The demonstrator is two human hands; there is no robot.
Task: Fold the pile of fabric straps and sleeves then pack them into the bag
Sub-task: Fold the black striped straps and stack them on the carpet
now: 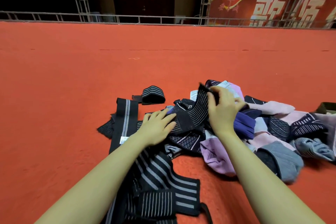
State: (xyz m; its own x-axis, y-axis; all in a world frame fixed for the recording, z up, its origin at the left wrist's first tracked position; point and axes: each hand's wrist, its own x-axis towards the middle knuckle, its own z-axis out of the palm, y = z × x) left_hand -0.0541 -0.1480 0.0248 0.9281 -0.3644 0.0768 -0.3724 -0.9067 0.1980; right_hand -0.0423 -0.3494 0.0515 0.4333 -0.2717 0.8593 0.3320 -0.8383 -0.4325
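Head view: the right hand pinches the far end of a black striped strap, whose long axis runs toward the flat, open left hand pressing its near end on the pile.

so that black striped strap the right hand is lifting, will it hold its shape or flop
Probably flops: the black striped strap already bends over where the right hand pinches its top end. It looks like light, grippy knit, so it's unlikely to slip.

Red carpeted floor under a fabric pile, folded strap, flat straps.
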